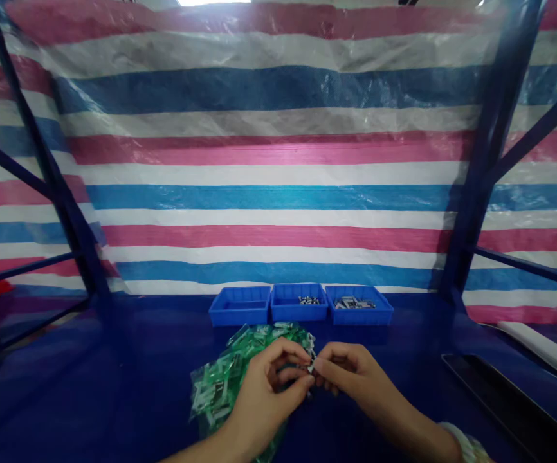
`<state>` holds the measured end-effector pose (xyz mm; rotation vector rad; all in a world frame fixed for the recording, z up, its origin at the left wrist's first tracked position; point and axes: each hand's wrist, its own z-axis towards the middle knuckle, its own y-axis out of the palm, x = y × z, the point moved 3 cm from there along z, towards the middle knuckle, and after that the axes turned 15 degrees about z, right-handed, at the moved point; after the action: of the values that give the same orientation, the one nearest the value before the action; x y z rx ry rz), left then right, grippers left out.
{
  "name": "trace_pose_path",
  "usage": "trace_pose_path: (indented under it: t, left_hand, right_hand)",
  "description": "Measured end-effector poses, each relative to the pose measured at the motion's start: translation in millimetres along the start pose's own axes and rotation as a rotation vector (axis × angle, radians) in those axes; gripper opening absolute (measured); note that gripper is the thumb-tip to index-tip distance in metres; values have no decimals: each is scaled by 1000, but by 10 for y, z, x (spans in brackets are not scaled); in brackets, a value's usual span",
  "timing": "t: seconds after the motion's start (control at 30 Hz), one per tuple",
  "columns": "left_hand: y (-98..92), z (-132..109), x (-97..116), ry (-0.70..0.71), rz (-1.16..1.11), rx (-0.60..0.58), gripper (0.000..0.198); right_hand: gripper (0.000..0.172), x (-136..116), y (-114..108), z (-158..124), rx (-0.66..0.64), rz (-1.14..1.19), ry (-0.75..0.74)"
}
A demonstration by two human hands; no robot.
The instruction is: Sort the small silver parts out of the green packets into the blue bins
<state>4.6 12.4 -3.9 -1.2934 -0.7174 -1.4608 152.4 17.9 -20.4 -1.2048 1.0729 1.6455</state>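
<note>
My left hand (278, 386) and my right hand (348, 373) meet fingertip to fingertip in front of the bins. Both are closed in a pinch around a small whitish piece (310, 368), mostly covered by the fingers, so its kind does not show. Under and beside my left hand lies a heap of clear and green plastic bags (233, 366) with small light-coloured items inside. Some small pale parts show at the heap's right edge, just behind the fingertips.
Behind the hands stand three blue bins in a row: a left bin (240, 316), a middle bin (299, 313) with small metallic parts, and a right bin (361, 316) with flat metallic pieces. A dark flat device (505, 399) and a white object (546, 347) lie right.
</note>
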Motion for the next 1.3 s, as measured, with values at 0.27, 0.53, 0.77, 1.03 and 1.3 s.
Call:
trace_pose_path:
  t: [0.27,0.53,0.77,1.03,1.3]
  left_hand:
    - [0,-26,-61,-39,8,1,18]
    - [52,-73,-99,-252,-279,0,21]
    - [15,-59,-56,-184,-264,32,25]
    - [4,77,-36,-9,117,96,24]
    - [-79,1261,-24,208,514,75,11]
  right_hand:
    - [5,-180,19,-95,94,-334,-261]
    - [18,-317,106,-214,7,-614,-633]
    - [15,-292,12,-147,81,-592,-588]
    - [13,-217,13,-106,28,-661,-602]
    - [19,-263,-486,118,274,-701,-554]
